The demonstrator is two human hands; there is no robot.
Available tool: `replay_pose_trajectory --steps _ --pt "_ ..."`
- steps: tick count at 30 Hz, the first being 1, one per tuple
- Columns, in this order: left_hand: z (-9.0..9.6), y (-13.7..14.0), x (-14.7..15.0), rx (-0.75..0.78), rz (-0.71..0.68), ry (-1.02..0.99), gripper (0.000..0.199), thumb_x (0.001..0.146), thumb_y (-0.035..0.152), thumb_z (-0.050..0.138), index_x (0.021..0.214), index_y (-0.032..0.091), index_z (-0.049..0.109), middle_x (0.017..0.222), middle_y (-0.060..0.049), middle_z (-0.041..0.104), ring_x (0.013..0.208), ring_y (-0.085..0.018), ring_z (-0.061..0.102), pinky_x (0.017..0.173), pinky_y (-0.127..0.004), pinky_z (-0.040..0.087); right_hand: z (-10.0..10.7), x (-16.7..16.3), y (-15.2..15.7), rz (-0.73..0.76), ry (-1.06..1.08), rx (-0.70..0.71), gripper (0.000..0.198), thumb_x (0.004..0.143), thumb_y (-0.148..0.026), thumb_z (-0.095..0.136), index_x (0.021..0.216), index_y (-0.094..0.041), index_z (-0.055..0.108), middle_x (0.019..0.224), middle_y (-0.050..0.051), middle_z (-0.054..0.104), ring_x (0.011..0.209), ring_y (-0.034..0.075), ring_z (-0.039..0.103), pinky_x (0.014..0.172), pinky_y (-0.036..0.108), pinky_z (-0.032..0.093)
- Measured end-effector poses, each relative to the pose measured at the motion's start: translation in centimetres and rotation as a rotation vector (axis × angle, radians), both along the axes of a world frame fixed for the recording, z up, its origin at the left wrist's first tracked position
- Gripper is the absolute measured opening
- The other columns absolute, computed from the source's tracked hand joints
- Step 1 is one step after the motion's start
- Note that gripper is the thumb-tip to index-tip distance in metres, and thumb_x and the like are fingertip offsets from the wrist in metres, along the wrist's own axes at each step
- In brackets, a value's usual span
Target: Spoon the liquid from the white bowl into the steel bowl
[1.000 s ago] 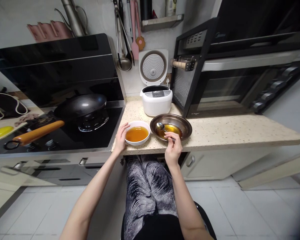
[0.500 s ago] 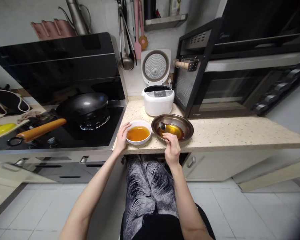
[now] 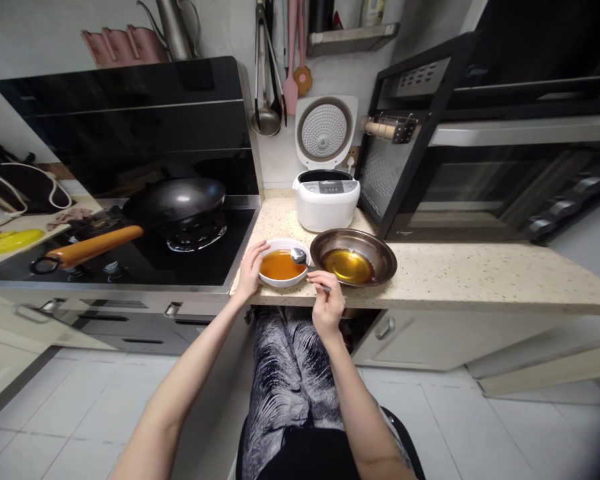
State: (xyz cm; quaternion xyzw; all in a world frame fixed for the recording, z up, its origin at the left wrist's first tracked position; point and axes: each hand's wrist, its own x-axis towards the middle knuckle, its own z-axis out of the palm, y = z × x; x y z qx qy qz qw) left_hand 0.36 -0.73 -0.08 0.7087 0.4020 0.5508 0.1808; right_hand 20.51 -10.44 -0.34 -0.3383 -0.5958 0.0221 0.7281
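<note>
A white bowl [image 3: 279, 283] of amber liquid stands on the counter, and my left hand [image 3: 251, 270] grips its left side, fingers at the rim. My right hand [image 3: 329, 303] is closed on the handle of a metal spoon [image 3: 298, 256]. The spoon's head is over the right part of the white bowl; whether it touches the liquid I cannot tell. Just to the right of the white bowl sits a wide metal bowl [image 3: 387, 261], with a pool of golden liquid in its bottom.
Behind the bowls is a white rice cooker [image 3: 327, 207] with its lid raised. On the left, a black wok [image 3: 175, 200] with a wooden handle rests on the gas stove [image 3: 205, 270]. A black oven [image 3: 460, 193] stands at the right on the speckled counter [image 3: 480, 273].
My right hand has moved the spoon leftward, from over the metal bowl to over the white bowl. My left hand keeps its place at the white bowl. The view has shifted slightly.
</note>
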Motion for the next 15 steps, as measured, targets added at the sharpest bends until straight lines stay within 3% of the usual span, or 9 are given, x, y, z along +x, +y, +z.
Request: replay_pose_trajectory --steps 15 --pt "-0.1 -0.1 0.1 -0.015 -0.020 -0.004 0.038 0.102 0.032 0.042 0.122 0.019 0.072 0.144 -0.012 0.062 0.140 -0.028 0.054 0.125 -0.051 0.034 -1.3 -1.2 1.7 0.035 -0.016 -0.106 0.015 0.103 -0.023 0.050 0.099 -0.022 0.065 0.096 0.005 0.071 0.093 0.017 0.069 0.085 0.033 0.057"
